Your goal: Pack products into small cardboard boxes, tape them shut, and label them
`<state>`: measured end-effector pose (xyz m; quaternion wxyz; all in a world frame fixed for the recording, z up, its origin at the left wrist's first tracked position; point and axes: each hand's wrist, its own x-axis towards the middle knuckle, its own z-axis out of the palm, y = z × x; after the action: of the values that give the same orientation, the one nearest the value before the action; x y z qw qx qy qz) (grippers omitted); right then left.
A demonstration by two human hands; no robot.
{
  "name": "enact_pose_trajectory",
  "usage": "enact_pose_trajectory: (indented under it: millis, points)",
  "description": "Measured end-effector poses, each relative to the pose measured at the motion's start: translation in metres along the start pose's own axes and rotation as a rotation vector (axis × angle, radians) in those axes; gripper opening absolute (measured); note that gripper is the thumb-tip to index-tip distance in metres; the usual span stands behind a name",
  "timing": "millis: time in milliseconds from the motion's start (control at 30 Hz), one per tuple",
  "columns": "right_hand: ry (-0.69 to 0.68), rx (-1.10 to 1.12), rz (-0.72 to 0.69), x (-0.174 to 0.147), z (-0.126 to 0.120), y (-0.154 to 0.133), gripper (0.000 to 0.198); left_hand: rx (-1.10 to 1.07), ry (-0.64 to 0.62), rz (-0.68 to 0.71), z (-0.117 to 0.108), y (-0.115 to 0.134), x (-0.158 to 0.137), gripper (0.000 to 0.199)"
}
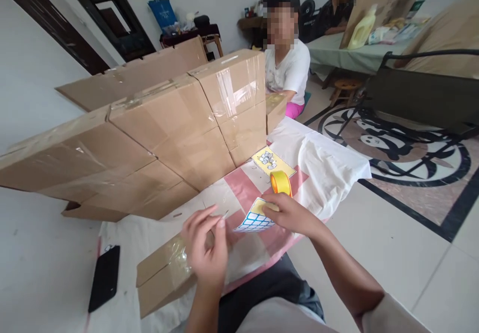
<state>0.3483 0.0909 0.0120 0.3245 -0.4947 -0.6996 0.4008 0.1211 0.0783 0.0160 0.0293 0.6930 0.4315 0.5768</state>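
Note:
My right hand (pixel 290 212) grips a sheet of blue-bordered labels (pixel 255 219), its white label squares in rows and a bare yellowish backing strip near my fingers. To the left, my left hand (pixel 207 246) is raised with thumb and index finger pinched together. A tiny pale sliver shows at their tips, too small to make out. Just beyond the right hand stands a roll of yellow tape (pixel 280 182) on its edge. Behind it lies a yellow card (pixel 272 162) with small whitish pieces heaped on it. Beneath and left of my left hand is a taped cardboard box (pixel 164 268).
Stacked cardboard boxes (pixel 164 133) form a wall across the table's far left side. A black phone (pixel 105 278) lies at the left on the white and red tablecloth (pixel 318 163). Across from me sits a person in a white shirt (pixel 299 64); another person is farther back.

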Motion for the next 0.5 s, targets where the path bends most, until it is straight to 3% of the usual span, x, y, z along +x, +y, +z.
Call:
enact_pose_trajectory:
  millis: [133, 233, 300, 400, 500]
  points:
    - [-0.163, -0.49, -0.001, 0.087, -0.002, 0.007, 0.015, 0.206, 0.12, -0.01, -0.05, -0.017, -0.022, 0.014]
    - [-0.296, -0.561, 0.025, 0.16, 0.007, 0.005, 0.015, 0.352, 0.094, -0.005, -0.09, -0.026, -0.051, 0.01]
    - [-0.308, -0.589, 0.052, 0.192, 0.015, 0.003, 0.018, 0.451, 0.087, -0.008, -0.111, -0.028, -0.071, 0.006]
    - [-0.242, -0.622, 0.051, 0.198, 0.029, -0.002, 0.023, 0.537, 0.079, -0.058, -0.128, -0.028, -0.097, 0.004]
    - [-0.181, -0.595, -0.039, 0.153, 0.052, -0.006, 0.031, 0.501, 0.053, -0.14, -0.127, -0.03, -0.112, 0.004]
